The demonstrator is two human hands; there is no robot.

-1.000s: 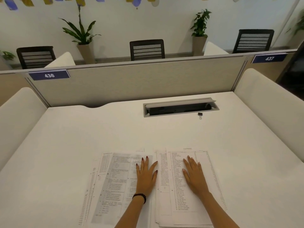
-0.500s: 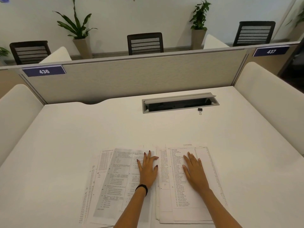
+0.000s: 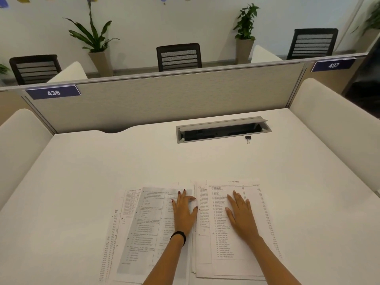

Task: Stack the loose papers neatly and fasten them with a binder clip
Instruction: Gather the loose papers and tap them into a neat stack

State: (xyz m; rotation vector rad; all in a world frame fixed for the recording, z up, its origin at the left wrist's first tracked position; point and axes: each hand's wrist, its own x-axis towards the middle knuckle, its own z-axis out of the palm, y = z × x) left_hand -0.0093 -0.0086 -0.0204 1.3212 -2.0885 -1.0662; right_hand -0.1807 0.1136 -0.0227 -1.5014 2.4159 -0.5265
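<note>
The loose papers sit in two fanned groups near the desk's front edge: a left group w/ sheets offset sideways, and a right group more squared up. Both are thin printed sheets, probably light, floppy and prone to sliding on each other, so best gathered by the long outer edges and tapped square, not pinched mid-page. The left hand lies flat on the left group, fingers spread, gripping nothing; the right hand rests palm-down on the right group, fingers extended, also holding nothing. The binder clip is well apart, just beside the cable tray at the back of the white desk; too small to tell its size class.
</note>
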